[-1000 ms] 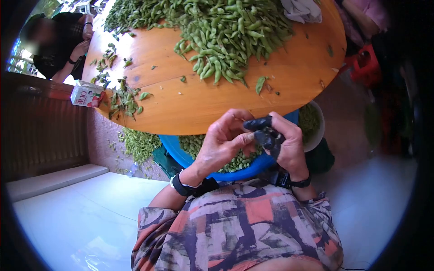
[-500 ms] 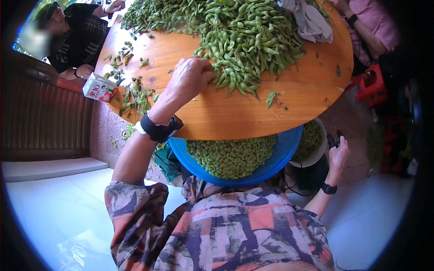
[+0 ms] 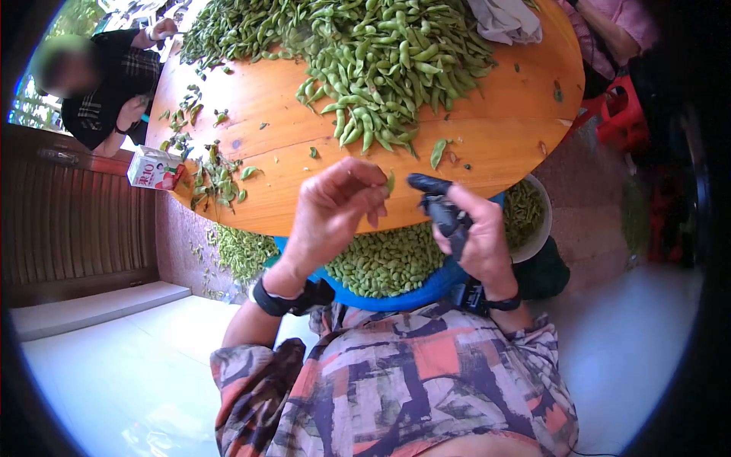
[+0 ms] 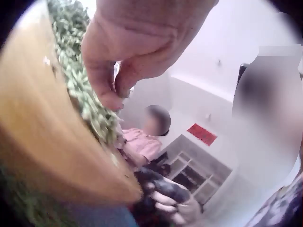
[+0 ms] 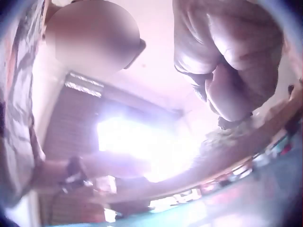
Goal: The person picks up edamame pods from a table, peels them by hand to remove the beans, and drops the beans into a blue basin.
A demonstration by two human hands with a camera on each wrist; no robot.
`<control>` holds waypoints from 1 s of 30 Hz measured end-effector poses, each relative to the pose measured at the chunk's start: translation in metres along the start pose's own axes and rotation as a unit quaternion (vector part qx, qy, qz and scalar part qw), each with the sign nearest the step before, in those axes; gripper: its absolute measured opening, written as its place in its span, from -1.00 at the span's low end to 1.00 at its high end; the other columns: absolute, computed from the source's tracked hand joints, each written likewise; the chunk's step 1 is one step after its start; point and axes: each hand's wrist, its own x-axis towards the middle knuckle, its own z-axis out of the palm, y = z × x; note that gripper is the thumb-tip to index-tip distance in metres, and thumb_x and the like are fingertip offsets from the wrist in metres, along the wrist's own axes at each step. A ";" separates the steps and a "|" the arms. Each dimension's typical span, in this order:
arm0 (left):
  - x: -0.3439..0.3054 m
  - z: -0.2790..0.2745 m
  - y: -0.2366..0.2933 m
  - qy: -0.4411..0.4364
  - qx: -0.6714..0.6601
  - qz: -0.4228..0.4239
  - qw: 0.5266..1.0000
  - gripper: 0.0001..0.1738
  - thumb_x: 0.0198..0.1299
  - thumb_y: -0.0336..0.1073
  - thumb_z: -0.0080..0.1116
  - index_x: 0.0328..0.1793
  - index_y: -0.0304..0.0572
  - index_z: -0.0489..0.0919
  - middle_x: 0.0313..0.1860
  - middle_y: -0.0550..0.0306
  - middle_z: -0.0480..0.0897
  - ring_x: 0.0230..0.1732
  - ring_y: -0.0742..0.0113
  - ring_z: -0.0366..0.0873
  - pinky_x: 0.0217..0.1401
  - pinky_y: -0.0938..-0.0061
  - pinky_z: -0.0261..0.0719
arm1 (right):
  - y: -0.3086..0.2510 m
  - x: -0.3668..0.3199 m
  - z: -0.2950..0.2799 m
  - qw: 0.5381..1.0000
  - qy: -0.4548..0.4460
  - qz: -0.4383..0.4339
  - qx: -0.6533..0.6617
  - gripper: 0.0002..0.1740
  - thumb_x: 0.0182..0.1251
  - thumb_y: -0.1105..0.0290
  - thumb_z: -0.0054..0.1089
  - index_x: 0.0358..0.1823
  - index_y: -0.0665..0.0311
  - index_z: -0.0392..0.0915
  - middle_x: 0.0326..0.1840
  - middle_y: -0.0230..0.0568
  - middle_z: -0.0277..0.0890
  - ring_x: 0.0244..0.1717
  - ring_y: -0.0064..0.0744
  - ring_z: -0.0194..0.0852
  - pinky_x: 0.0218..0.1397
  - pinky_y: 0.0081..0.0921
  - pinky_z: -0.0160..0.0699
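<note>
My left hand (image 3: 335, 202) pinches a green soybean pod (image 3: 391, 183) between thumb and fingertips, just over the near edge of the table. Facing it, my right hand (image 3: 483, 244) has black covers on its thumb and index finger, which point toward the pod with a gap between. In the right wrist view its other fingers are bent toward the palm. Below both hands stands a blue basin (image 3: 365, 303) holding shelled green beans (image 3: 396, 263). A large heap of soybean pods (image 3: 396, 68) lies on the wooden table (image 3: 282, 175).
A white bucket (image 3: 545, 228) with green pods or husks stands right of the basin. On the table's left are scattered pods (image 3: 217, 179) and a juice carton (image 3: 152, 167); a pale cloth (image 3: 510, 19) lies at the back right. Two people sit across the table.
My left hand has gone to the heap and come back toward me with a pod. My right hand swung out past the bucket, then returned over the basin.
</note>
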 end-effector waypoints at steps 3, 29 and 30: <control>-0.007 0.000 -0.011 0.039 0.006 0.016 0.999 -0.90 0.28 -0.59 0.11 -0.10 -0.34 0.54 -0.35 0.24 0.61 -0.39 0.56 0.57 -0.40 0.66 0.53 | -0.013 0.006 0.014 0.999 -0.032 0.024 0.020 -0.61 0.51 0.20 -0.09 -0.05 0.41 0.57 -0.45 -0.50 0.35 -0.55 -0.75 0.33 -0.53 -0.70 0.28; -0.022 0.050 -0.029 0.068 -0.123 -0.038 0.989 -0.68 0.16 -0.60 0.28 -0.08 -0.24 0.37 -0.40 0.21 0.57 -0.51 0.53 0.50 -0.53 0.67 0.40 | 0.001 -0.016 -0.004 0.996 -0.023 0.029 0.084 -0.72 0.18 0.61 -0.02 -0.09 0.40 0.58 -0.43 -0.38 0.36 -0.51 -0.64 0.33 -0.46 -0.66 0.28; -0.022 0.046 -0.029 0.067 -0.123 -0.040 0.989 -0.68 0.16 -0.60 0.28 -0.08 -0.24 0.37 -0.40 0.21 0.57 -0.51 0.53 0.50 -0.53 0.67 0.40 | 0.003 -0.016 -0.005 0.999 -0.015 -0.035 0.010 -0.71 0.12 0.61 -0.01 -0.12 0.40 0.57 -0.41 -0.26 0.35 -0.49 -0.47 0.37 -0.43 -0.58 0.32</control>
